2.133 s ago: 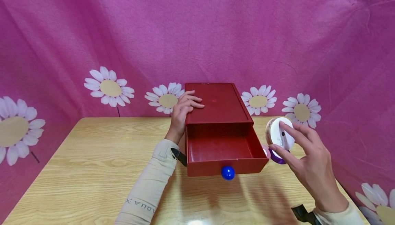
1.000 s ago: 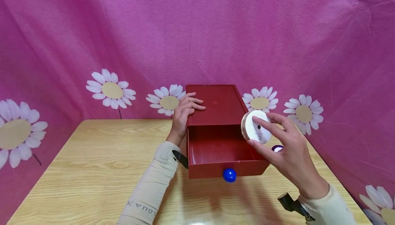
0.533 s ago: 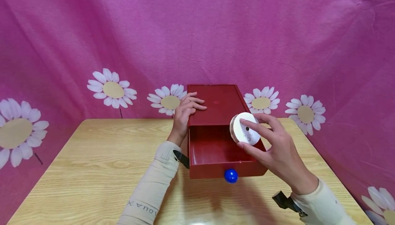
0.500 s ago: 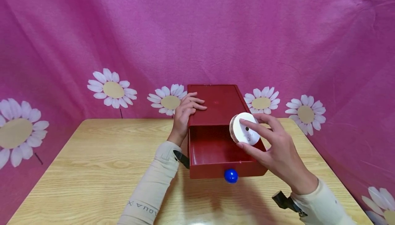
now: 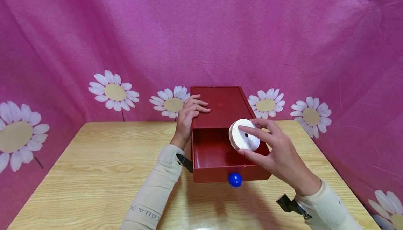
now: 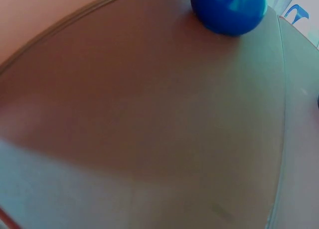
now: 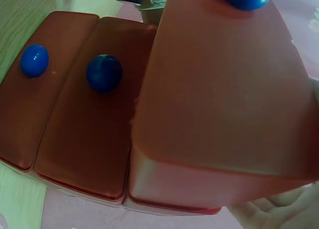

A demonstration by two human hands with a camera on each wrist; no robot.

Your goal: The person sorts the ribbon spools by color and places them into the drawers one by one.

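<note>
A white-faced ribbon spool (image 5: 248,139) with a brownish edge is pinched between thumb and fingers of my right hand (image 5: 277,151). The spool is tilted, its face towards me, over the right part of the pulled-out red drawer (image 5: 209,153). My left hand (image 5: 188,116) rests on the left side of the red drawer cabinet's top (image 5: 220,105), fingers extended across it. A blue knob (image 5: 235,180) sits on the drawer's front. In the right wrist view part of a hand (image 7: 279,209) shows below the drawer; the spool is out of sight there.
The right wrist view shows two shut drawers, each with a blue knob (image 7: 104,73), alongside the pulled-out one. A wooden table (image 5: 94,174) extends around the cabinet. Behind it hangs a pink cloth (image 5: 157,41) with daisies.
My right hand has carried the ribbon spool leftwards from beside the cabinet to over the drawer, lowering slightly at the end. Purple and pink items at the right are now hidden. The left hand stayed put.
</note>
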